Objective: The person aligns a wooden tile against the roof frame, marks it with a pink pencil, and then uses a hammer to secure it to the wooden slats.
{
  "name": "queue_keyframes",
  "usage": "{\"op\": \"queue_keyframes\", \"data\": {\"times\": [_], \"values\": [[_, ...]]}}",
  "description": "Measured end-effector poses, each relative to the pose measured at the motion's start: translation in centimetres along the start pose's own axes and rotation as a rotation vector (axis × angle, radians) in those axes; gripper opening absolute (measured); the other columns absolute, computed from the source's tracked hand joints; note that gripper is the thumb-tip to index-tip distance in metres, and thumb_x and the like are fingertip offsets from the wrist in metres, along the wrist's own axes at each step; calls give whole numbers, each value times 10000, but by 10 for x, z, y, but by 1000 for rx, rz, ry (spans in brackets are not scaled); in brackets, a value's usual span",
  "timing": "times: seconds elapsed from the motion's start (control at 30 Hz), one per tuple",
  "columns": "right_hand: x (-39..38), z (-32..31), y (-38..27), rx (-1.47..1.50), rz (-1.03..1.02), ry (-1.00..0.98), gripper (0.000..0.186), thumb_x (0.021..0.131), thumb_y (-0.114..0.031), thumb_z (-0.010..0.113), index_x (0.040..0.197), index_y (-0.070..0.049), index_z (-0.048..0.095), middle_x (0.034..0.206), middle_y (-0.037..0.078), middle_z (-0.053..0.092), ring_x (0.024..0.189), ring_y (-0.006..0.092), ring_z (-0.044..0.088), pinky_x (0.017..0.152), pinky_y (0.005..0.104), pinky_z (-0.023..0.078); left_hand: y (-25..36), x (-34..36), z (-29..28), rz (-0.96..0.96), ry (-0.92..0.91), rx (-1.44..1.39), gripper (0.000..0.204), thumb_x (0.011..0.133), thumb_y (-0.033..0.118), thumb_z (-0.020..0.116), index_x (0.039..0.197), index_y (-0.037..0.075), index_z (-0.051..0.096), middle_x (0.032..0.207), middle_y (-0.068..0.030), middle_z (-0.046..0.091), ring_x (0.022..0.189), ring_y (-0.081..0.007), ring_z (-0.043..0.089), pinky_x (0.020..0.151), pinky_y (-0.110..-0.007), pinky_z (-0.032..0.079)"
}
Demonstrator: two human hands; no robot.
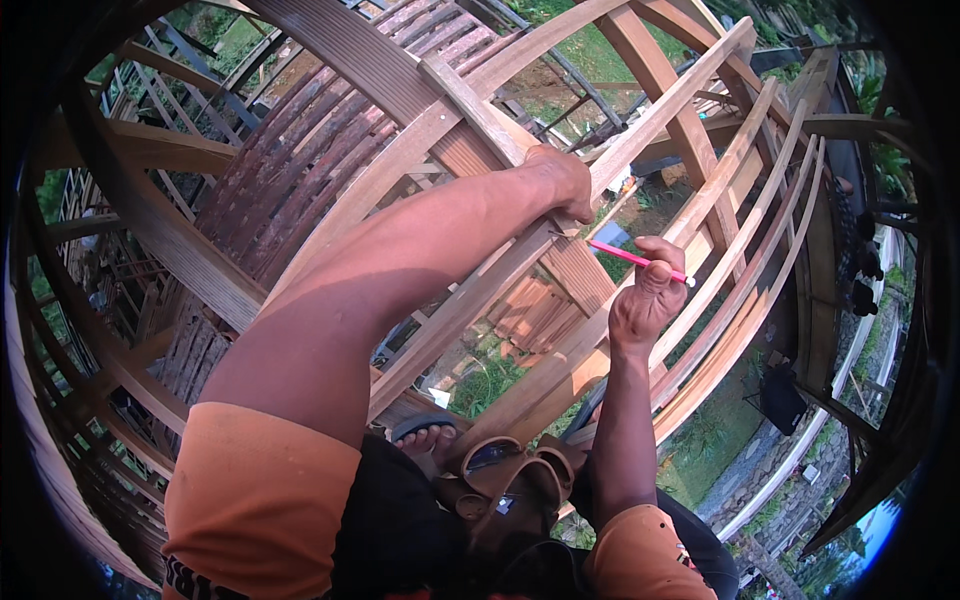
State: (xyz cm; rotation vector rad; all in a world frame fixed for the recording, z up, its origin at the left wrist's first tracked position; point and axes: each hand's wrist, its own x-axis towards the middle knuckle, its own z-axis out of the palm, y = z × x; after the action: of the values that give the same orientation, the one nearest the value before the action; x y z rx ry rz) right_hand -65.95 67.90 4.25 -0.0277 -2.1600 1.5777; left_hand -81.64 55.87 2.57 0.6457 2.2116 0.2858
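My left hand (566,183) reaches out to the middle, fingers bent down over a long wooden batten (490,298) that runs from lower left to upper right. A short wooden strip (470,108) meets this hand from the upper left; the hand hides their joint. Just right of it, my right hand (645,305) is closed on a slim pink pencil (635,258) with a pale end. The pencil's tip points left, close to the batten and to a grooved board (578,275) crossing beneath. Whether the tip touches wood I cannot tell.
Open timber framing surrounds me, with gaps down to grass and stacked planks (530,315). Several long battens (740,230) curve along the right. Reddish-brown slats (290,150) lie at upper left. A sandalled foot (425,440) and a brown tool pouch (510,490) are below me.
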Motion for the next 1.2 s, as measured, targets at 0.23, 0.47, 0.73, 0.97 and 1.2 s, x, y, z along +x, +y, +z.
{"op": "queue_keyframes", "data": {"times": [0.23,0.47,0.73,0.97,1.2], "values": [[-55,36,-26,-579,-78,-466,180,904,-120,688,1067,-65,633,922,114,573,753,304,649,617,427,521,7,6,3,34,-6,55,632,836,556,646,1177,27,713,1208,-155,705,1088,-332,689,942,-453,531],[-43,58,-20,-658,-73,-503,120,926,-143,640,971,-71,556,905,154,487,781,368,625,639,478,502,5,14,5,22,-13,71,596,811,524,671,1132,26,730,1178,-159,713,1077,-311,698,932,-434,534],[-31,44,-47,-433,-24,-431,200,1003,-228,563,930,-43,588,818,158,509,684,321,604,599,444,483,3,8,5,0,-12,41,595,832,527,663,1145,26,724,1192,-150,710,1108,-306,684,954,-438,522],[-22,-39,-22,60,213,205,385,1067,-349,501,880,-27,600,786,18,516,652,87,467,590,245,380,6,11,3,47,-9,63,634,869,567,623,1170,17,714,1230,-185,689,1126,-336,670,985,-437,509],[-14,-45,-152,280,-227,93,491,1033,-411,501,1243,31,536,1054,130,510,819,202,600,710,340,547,9,9,2,36,-28,68,658,874,579,609,1209,21,696,1267,-163,677,1166,-334,650,1010,-438,492]]}}
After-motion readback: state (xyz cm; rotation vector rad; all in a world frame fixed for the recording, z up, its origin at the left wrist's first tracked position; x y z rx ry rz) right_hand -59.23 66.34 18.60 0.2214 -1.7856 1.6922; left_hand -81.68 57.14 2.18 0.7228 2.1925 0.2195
